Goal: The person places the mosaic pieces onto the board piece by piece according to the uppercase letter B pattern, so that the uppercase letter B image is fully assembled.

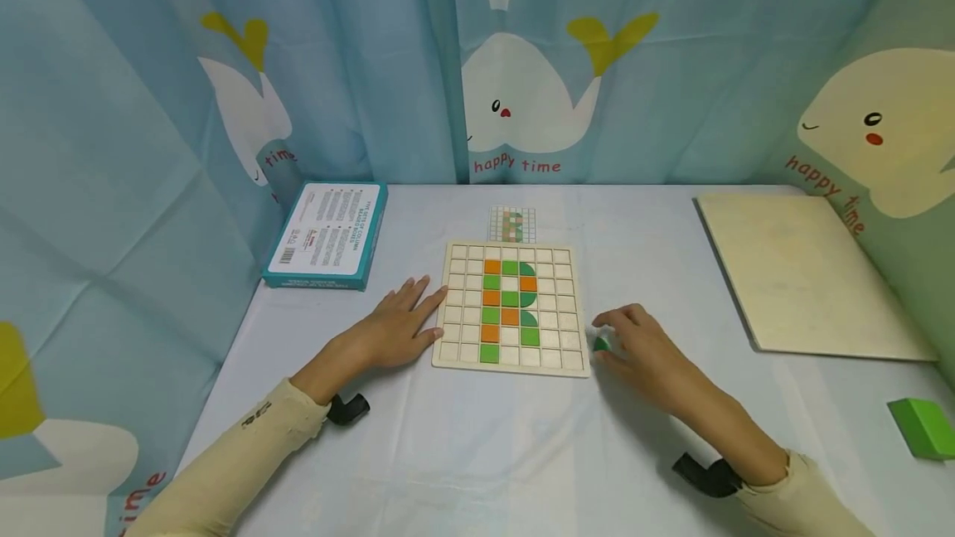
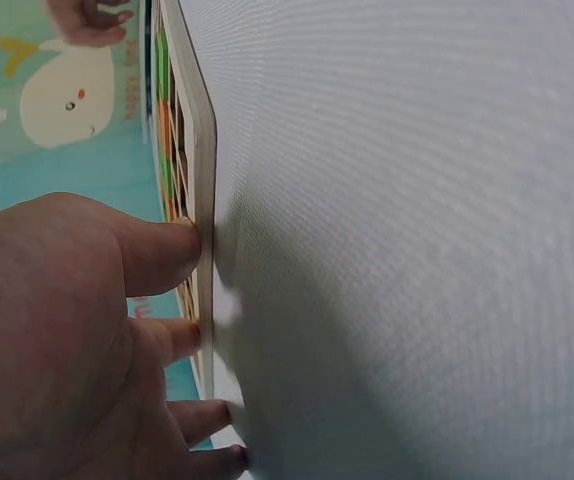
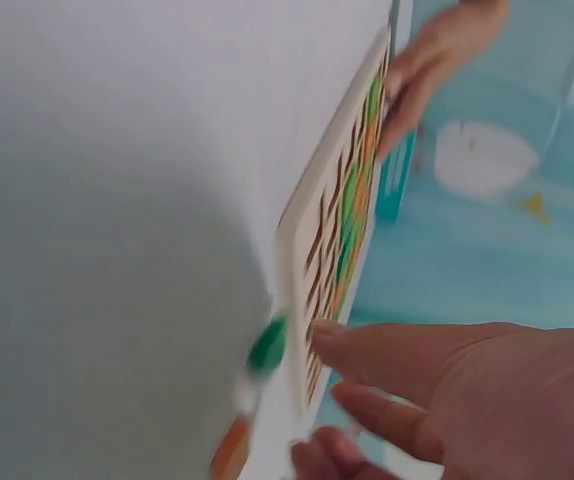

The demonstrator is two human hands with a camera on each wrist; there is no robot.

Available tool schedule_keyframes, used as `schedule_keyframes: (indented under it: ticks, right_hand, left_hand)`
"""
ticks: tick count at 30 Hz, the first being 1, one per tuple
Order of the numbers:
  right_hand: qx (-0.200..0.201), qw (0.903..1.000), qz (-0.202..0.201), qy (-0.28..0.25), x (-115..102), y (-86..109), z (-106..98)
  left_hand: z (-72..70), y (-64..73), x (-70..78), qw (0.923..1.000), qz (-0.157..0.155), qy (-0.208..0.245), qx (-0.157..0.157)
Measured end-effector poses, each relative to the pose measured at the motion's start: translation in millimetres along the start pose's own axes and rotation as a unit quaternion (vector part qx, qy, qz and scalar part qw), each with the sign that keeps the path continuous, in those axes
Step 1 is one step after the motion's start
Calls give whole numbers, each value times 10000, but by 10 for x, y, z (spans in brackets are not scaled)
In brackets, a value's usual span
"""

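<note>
A square wooden grid board [image 1: 555,359] lies on the table, with orange and green tiles [image 1: 510,298] set in its middle columns in an R-like shape. My left hand [image 1: 399,326] rests at the board's left side, fingers spread, fingertips and thumb touching its edge. Just off the right edge hovers my right hand [image 1: 645,355], its fingers bent loosely. A small dark green piece [image 1: 601,344] shows by its thumb; in the right wrist view this green piece [image 3: 267,346] stands apart from the thumb, beside the board. Below it is an orange piece [image 3: 230,450], partly cut off.
Behind the board lies a small pattern card [image 1: 512,224] printed with a similar coloured shape. A teal-edged box [image 1: 326,230] is at the back left. On the right are a flat pale panel [image 1: 809,272] and a bright green block [image 1: 923,428]. Curtains [image 1: 403,65] surround the table.
</note>
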State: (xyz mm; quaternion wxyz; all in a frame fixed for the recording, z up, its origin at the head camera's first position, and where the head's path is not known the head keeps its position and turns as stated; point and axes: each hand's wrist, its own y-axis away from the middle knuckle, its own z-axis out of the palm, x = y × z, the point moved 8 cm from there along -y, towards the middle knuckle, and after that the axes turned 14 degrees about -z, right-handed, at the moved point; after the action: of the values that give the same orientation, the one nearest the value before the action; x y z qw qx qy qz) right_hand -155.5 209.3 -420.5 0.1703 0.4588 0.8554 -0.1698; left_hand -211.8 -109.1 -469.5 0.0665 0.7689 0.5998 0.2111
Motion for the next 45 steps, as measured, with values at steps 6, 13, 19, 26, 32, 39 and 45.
schedule_keyframes:
  ticks: [6, 13, 19, 26, 32, 39, 45]
  right_hand:
    - [-130, 9982, 562, 166, 370, 216, -26]
    - [129, 9997, 182, -77, 470, 209, 0]
    - [158, 9997, 150, -116, 514, 188, 3]
    - [225, 9997, 47, -127, 518, 109, -10]
    - [190, 9993, 99, -316, 480, -42, 35]
    - [-15, 9990, -147, -413, 162, -326, 176]
    - [-67, 9940, -1012, -400, -249, -480, 326]
  left_hand:
    - [-3, 9, -1, 10000, 12, 6, -10]
    - [3, -6, -9, 10000, 10, 1, 23]
    - [11, -6, -11, 10000, -14, 10, 1]
    - [15, -7, -8, 10000, -30, 15, -2]
    - [13, -5, 8, 10000, -4, 50, 19]
    - [5, 2, 10, 10000, -4, 79, 22]
    - [-8, 6, 8, 9999, 31, 147, 65]
